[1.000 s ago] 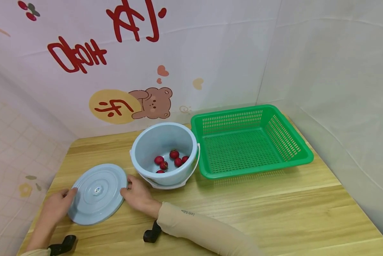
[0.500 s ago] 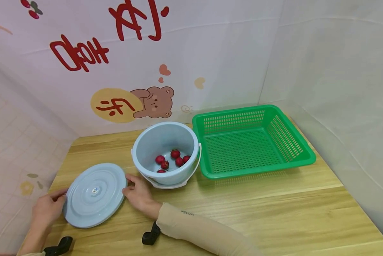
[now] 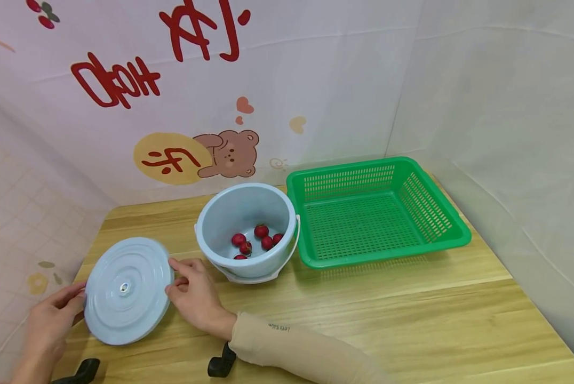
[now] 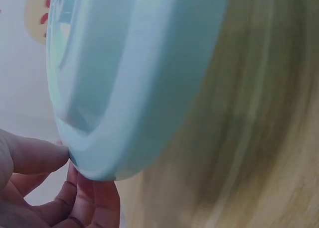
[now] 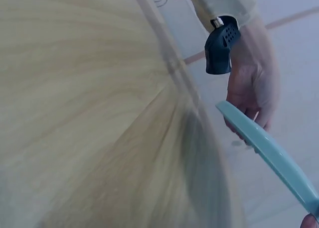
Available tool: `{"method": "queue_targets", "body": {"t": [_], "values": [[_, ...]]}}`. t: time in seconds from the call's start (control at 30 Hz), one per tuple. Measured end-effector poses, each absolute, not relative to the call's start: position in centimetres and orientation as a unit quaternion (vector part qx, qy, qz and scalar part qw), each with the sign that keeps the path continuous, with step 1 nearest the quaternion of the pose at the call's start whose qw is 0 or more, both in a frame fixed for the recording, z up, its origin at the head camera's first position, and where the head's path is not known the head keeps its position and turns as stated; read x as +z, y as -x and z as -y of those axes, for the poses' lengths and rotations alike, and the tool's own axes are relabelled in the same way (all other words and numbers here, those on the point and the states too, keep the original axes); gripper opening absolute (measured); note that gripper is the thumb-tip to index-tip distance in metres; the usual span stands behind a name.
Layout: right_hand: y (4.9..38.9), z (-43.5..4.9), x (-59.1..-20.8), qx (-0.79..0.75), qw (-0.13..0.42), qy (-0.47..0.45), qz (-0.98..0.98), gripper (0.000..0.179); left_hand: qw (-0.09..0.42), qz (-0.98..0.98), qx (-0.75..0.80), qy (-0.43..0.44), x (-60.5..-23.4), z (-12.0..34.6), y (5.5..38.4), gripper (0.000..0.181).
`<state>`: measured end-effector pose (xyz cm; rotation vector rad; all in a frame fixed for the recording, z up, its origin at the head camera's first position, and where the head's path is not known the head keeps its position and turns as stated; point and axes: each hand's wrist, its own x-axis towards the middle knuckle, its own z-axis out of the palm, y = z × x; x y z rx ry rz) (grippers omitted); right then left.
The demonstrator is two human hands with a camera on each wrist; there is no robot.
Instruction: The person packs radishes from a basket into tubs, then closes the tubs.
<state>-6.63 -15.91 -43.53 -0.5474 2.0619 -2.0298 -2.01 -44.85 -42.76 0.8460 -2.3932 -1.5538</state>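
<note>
A round light-blue lid (image 3: 126, 314) with a small center knob is tilted up off the table at the left in the head view. My left hand (image 3: 52, 322) pinches its left rim between thumb and fingers. On the opposite rim, my right hand (image 3: 196, 296) pinches with thumb and index finger. The left wrist view shows the lid (image 4: 144, 88) close up, thumb on one face and fingers behind. Seen edge-on in the right wrist view, the lid (image 5: 271, 151) spans between both hands; only a fingertip of the right hand (image 5: 310, 221) shows there.
A light-blue bucket (image 3: 220, 213) with a white handle stands right of the lid, holding several small red round fruits or vegetables (image 3: 261, 231). Beside it lies a green mesh basket (image 3: 364, 224). The wooden table (image 3: 388, 314) meets printed curtains (image 3: 335, 96) behind and at the sides.
Both hands have carried the lid leftward, away from the bucket, and it stands more tilted, its face turned toward the head camera. The bucket and basket have stayed put.
</note>
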Motion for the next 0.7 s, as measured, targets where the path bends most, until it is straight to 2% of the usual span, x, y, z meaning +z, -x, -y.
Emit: {"method": "queue_targets", "body": {"t": [0.13, 0.5, 0.7], "values": [[6.2, 15.6, -42.8, -0.688, 0.088, 0.205, -0.69, 0.054, 0.095, 0.737, -0.608, -0.279, -42.2, 44.9, 1.6, 0.047], [5.3, 14.2, -40.7, -0.684, 0.062, 0.247, -0.684, 0.054, 0.12, 0.671, -0.673, -0.288, -40.4, 43.6, 1.1, 0.033], [4.9, 13.4, -39.8, -0.668, 0.032, 0.279, -0.689, 0.055, 0.149, 0.666, -0.67, -0.292, -39.7, 42.5, 1.3, 0.032]]}}
